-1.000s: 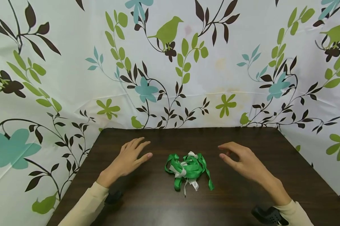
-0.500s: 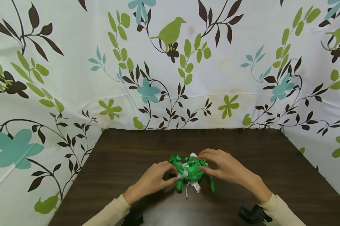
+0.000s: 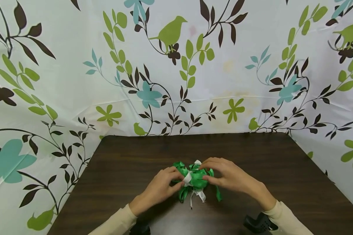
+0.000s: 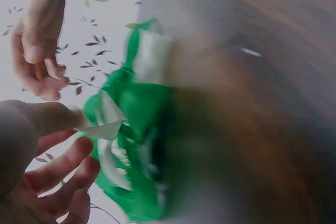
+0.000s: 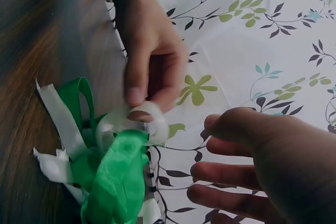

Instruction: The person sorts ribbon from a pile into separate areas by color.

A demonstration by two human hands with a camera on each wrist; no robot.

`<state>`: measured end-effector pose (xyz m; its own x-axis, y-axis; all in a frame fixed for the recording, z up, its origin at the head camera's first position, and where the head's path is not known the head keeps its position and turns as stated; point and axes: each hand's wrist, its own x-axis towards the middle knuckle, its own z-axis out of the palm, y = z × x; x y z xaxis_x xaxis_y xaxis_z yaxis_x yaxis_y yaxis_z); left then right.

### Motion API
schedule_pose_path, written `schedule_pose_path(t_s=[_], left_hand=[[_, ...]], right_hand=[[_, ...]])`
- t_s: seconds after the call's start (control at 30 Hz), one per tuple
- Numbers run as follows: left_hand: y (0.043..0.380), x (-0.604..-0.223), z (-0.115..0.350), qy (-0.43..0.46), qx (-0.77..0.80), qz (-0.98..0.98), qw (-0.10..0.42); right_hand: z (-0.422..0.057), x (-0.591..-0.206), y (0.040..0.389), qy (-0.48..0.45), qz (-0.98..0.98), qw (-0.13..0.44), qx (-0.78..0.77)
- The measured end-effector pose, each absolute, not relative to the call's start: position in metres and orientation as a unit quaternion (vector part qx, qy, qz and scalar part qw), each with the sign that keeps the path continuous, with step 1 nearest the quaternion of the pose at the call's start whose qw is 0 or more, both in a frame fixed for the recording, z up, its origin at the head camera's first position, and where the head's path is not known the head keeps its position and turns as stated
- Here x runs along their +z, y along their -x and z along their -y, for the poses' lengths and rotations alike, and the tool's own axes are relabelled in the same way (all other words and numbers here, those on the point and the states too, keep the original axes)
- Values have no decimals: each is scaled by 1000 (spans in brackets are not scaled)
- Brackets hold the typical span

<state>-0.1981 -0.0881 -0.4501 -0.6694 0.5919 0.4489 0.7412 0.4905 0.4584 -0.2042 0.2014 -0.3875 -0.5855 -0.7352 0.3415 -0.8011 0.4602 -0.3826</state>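
A loose bundle of green ribbon [image 3: 197, 180] lies on the dark table, bound and mixed with white ribbon [image 3: 187, 179]. From the left, my left hand [image 3: 162, 184] reaches its edge. Thumb and forefinger pinch the white ribbon [image 4: 105, 128] in the left wrist view, and the right wrist view has the left hand [image 5: 153, 59] holding a raised white loop. On the other side, my right hand [image 3: 232, 175] hovers over the bundle. Its fingers are loosely bent and apart from the green ribbon [image 5: 118, 177] in the right wrist view, with nothing held.
The dark wooden table [image 3: 135, 150] spreads around the bundle. Behind it hangs a white cloth [image 3: 217, 81] printed with leaves, birds and flowers. A black wrist device [image 3: 259, 223] sits under the right sleeve, another black device [image 3: 139, 228] under the left.
Both hands came inward from either side of the bundle. The left hand has taken hold of the white ribbon; the right has stopped over the bundle's right side.
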Motion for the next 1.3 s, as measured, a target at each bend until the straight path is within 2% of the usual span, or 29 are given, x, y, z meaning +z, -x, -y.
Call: schedule_pose_path(t_s=[0.17, 0.37, 0.53, 0.67, 0.8, 0.9, 1.1, 1.3], left_hand=[[195, -426, 87, 418, -451, 787, 40], [189, -390, 89, 399, -526, 748, -71], [186, -357, 93, 401, -581, 698, -122], [184, -334, 98, 415, -611, 655, -159], [183, -316, 99, 450, -614, 622, -182], [182, -308, 101, 469, -601, 620, -188], [181, -297, 106, 482, -572, 635, -196], [179, -288, 114, 470, -562, 655, -186]], right_hand=[[-198, -386, 210, -463, 810, 10, 361], [-198, -382, 217, -439, 790, -20, 427], [-195, -376, 217, -417, 761, -91, 490], [-190, -371, 216, -436, 698, -160, 544], [-185, -368, 214, -467, 606, -242, 597], [-181, -367, 212, -493, 545, -280, 618], [-181, -364, 209, -514, 491, -291, 640], [-196, -357, 208, -482, 543, -255, 639]])
